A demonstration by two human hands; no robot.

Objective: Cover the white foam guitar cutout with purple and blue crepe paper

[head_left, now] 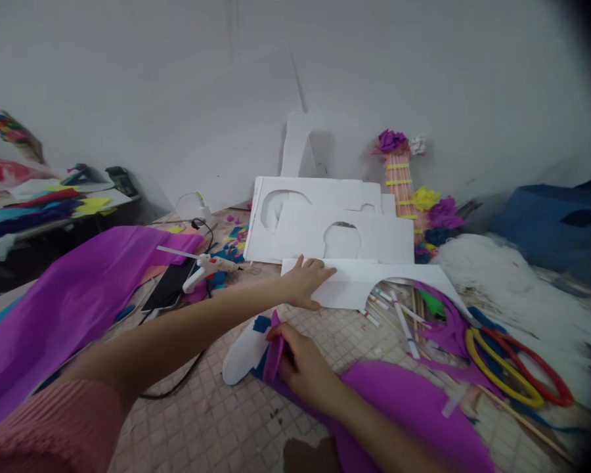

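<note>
Your L hand (303,286) lies palm down, fingers spread, on the L end of a white board strip (347,292) w/ an arched cutout. Your R hand (305,361) pinches a folded purple piece (274,355), right beside a rounded white cutout (240,356) & dark blue scraps (261,324). A big purple sheet (414,401) spreads nr your R forearm. Beyond your L forearm there's a glue gun (207,268), nozzle pointing R. White boards w/ holes (300,240) sit behind the strip. Markers (404,326) lie at the arch; scissors (513,364) w/ yellow & red handles are farther R, nr a stringy white pile (492,276) & a blue bag (556,226).
</note>
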